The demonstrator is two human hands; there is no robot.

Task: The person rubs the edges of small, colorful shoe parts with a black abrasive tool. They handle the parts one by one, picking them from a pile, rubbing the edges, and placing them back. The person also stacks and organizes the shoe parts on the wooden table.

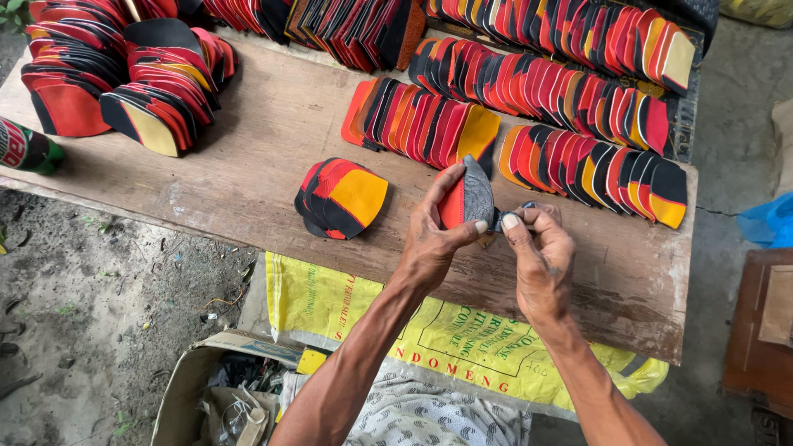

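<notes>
My left hand (434, 235) grips a curved piece (467, 198), red on one face and dark grey on the other, held upright over a wooden board (248, 157). My right hand (537, 252) pinches the piece's lower right edge between thumb and fingers; a small dark object may be in those fingers, but I cannot make it out. Just left of my hands a small stack of red, black and yellow pieces (340, 198) lies on the board. Overlapping rows of the same pieces (578, 99) lie beyond my hands.
More stacks of pieces (124, 78) fill the board's far left. A green bottle (25, 149) lies at the left edge. A yellow woven sack (429, 334) hangs below the board's near edge, over a cardboard box (223, 396) of scraps. Dirt ground lies left.
</notes>
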